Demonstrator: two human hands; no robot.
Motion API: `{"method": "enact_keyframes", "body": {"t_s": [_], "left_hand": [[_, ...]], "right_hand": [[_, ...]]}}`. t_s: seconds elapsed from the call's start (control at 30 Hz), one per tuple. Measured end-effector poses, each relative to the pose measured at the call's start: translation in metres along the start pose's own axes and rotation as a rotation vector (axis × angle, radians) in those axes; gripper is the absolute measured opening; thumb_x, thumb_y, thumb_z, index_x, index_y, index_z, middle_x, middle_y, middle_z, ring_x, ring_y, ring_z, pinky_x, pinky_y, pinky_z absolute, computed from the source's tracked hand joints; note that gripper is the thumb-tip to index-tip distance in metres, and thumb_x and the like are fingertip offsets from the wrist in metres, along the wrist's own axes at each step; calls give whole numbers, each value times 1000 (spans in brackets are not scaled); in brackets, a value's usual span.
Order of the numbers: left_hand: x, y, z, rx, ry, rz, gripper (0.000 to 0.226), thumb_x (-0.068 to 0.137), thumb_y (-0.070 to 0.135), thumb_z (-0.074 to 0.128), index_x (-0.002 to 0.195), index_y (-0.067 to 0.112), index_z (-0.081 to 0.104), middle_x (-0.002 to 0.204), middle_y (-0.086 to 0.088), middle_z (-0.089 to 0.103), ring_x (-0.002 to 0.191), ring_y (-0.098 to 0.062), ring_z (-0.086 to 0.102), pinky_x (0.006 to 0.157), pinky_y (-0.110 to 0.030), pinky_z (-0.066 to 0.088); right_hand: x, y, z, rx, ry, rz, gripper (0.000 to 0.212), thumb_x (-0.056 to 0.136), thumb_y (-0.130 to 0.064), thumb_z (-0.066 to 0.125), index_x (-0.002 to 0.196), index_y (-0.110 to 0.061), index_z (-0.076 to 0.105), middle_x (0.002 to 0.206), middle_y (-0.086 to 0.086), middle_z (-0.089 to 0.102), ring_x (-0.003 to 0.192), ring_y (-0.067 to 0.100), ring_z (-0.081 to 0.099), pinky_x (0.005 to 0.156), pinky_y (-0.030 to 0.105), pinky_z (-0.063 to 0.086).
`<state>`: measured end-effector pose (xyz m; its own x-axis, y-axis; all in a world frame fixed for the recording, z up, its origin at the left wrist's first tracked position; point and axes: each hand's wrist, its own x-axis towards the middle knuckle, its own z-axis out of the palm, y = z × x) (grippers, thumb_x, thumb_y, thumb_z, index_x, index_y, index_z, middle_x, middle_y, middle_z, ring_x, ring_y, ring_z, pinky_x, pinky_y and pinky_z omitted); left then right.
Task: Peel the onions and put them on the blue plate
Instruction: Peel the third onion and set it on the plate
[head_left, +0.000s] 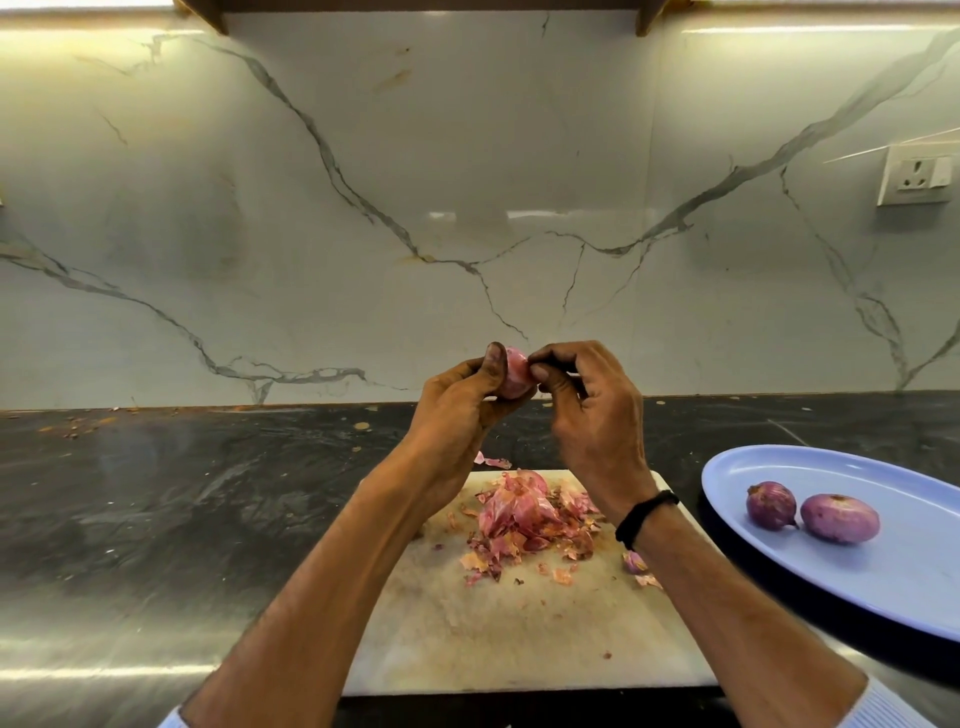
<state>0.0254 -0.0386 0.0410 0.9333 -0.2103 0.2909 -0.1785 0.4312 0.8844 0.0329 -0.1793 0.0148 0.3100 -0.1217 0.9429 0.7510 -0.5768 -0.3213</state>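
Onion (514, 375) is held aloft between both hands, the left hand (457, 410) curled round it and the right hand (592, 415) pinching skin at its top. The bulb should be held steady and the skin drawn off in short pulls, so scraps fall on the peel heap (524, 519) (already sizeable) on the cutting board (519, 639). The blue plate (883, 587), right of the board, holds two purple onions (771, 505), just beside each other.

A home kitchen: a dark stone surface (208, 493), marble backsplash (467, 182), wall socket (914, 182), and a cutting board (519, 623) heaped with onion skins (524, 514).
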Motion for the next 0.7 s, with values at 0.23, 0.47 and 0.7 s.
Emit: {"method": "enact_keyframes", "body": {"t_s": [0.23,0.47,0.7], "left_hand": [[-1,-3,3,21,-12,-7,44,97,30,53,120,-6,64,117,-18,71,112,-28,68,99,-33,54],[0,-7,6,42,19,-40,43,102,30,48,116,-7,65,116,-20,71,110,-27,69,101,-33,53],[4,-1,3,-100,144,-37,38,102,32,48,103,-3,63,96,-18,76,101,-30,73,105,-40,50]], "right_hand": [[-2,5,3,-153,21,-46,6,93,3,61,95,-1,64,91,8,60,85,2,47,78,3,40],[-3,11,7,-208,-7,-59,10,91,5,57,94,-3,62,91,6,57,85,13,51,77,9,39],[-6,8,7,-228,-47,-78,8,93,-1,55,96,-3,62,93,8,58,86,16,52,75,16,40]]}}
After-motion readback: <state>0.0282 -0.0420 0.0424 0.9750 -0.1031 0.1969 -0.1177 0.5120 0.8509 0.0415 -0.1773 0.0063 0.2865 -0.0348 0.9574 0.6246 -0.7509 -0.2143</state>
